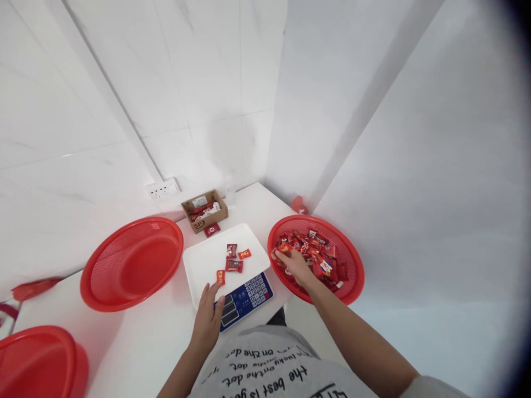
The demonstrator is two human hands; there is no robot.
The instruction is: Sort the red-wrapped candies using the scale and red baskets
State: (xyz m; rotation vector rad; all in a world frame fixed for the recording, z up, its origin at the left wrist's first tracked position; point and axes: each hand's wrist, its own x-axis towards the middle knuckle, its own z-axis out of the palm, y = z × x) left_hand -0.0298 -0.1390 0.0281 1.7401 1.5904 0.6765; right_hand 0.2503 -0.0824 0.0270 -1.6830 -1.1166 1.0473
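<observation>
My left hand (208, 316) lies flat on the near left corner of a scale (249, 296) with a blue keypad, fingers stretched out. The scale's white tray (207, 262) carries several small red candy packets (233, 265). My right hand (295, 263) reaches into a red mesh basket (352, 260) full of red wrapped candies (321, 260), and its fingers pinch a red candy packet (284, 249) at the basket's left side.
An empty red basket (131, 264) sits left of the scale, another red basket (39, 359) at the bottom left. A small cardboard box (204, 210) stands by the wall with a wall socket (162, 189) above. White walls enclose the corner.
</observation>
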